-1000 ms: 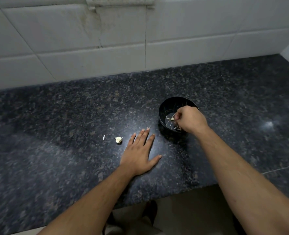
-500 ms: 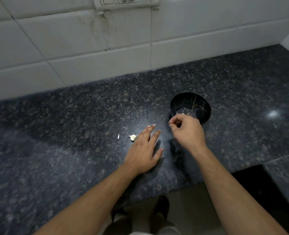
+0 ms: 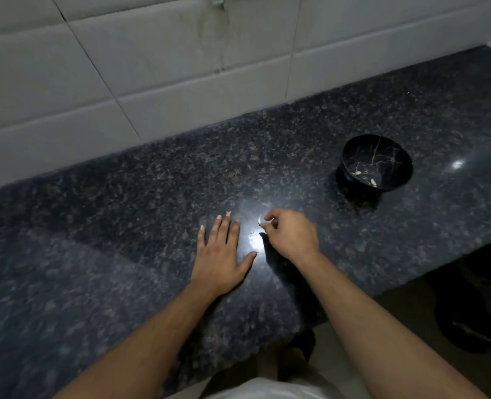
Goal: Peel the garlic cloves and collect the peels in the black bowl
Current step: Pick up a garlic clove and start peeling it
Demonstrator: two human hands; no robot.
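Left of the black bowl (image 3: 376, 162), right hand (image 3: 291, 236) had left the rim and pinched a peel scrap (image 3: 260, 219); left hand (image 3: 221, 254) stayed flat, fingers straight. Clove hidden; bowl held peels.

My left hand (image 3: 222, 259) lies flat on the desk (image 3: 123, 226); my right hand (image 3: 291, 236) pinches a garlic peel (image 3: 260, 219), black bowl (image 3: 378, 161) well apart.

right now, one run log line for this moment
left hand flat on counter | right hand pinching white bit | black bowl holds peels
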